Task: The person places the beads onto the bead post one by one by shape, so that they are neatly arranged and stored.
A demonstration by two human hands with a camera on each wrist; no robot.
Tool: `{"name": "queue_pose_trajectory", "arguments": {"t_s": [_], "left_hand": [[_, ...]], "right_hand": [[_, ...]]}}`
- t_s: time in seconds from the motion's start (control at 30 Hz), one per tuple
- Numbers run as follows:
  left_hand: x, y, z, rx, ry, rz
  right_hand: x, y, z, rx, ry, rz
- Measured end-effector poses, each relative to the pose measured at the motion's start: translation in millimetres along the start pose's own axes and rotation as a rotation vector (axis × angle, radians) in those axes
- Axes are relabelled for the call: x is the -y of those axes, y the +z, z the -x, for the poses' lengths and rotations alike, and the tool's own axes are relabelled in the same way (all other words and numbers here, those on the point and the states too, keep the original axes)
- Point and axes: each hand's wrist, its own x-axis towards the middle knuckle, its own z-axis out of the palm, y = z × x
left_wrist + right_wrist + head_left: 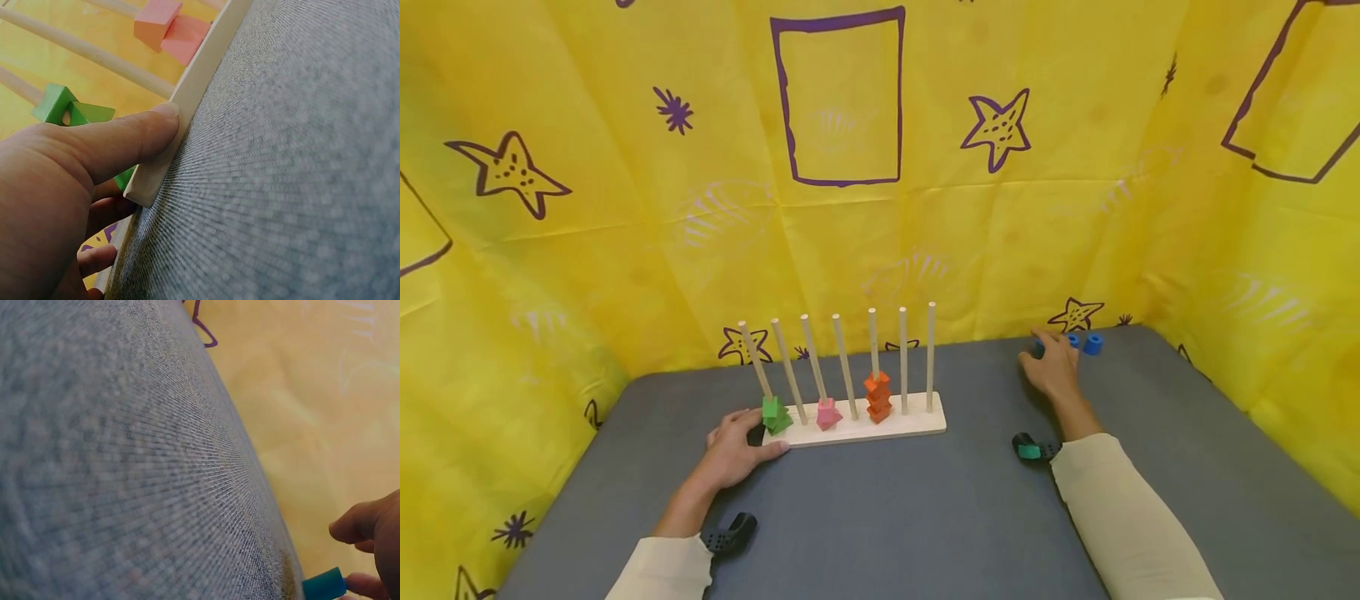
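Observation:
A pale wooden peg rack with several upright rods stands on the table. Green blocks sit on its leftmost rod, pink blocks on the third and a stack of orange blocks on the fifth. My left hand grips the rack's left end, the thumb pressed along the front edge of the base. At the back right, my right hand reaches over small blue cylinders, partly covering them. In the right wrist view its thumb stands apart from a blue cylinder, which is close to another fingertip.
The grey cloth-covered table ends at a yellow patterned curtain, which rises behind it and along both sides. Black wrist straps are worn on both forearms.

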Motion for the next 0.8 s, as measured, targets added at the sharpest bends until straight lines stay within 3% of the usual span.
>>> {"name": "queue_pose_trajectory", "arguments": {"t_s": [0.57, 0.8], "left_hand": [[-2.7, 5.7, -3.8, 0.011, 0.027, 0.023], [0.6, 1.4, -2.6, -0.007, 0.041, 0.019]], "right_hand": [[-13, -4, 4.9, 0.003, -0.005, 0.027], [-1, -5, 5.5, -0.014, 0.027, -0.061]]}}
